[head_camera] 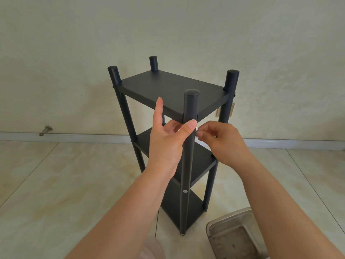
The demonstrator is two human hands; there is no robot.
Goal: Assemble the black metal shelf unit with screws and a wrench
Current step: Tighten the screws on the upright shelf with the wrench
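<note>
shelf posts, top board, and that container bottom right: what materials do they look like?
Posts: round black tubes, matte painted look, probably metal; a silver screw head shows on the near one.
Top board: flat matte black panel with square edges; coated metal or laminate, cannot tell.
Container: translucent greyish box, likely plastic.

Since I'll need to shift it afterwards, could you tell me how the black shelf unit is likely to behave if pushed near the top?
The shelf unit is tall and narrow, so it would probably tip rather than slide. It stands on small feet on smooth tile floor, so it may skid. The left hand grips the front post, possibly steadying it.
</note>
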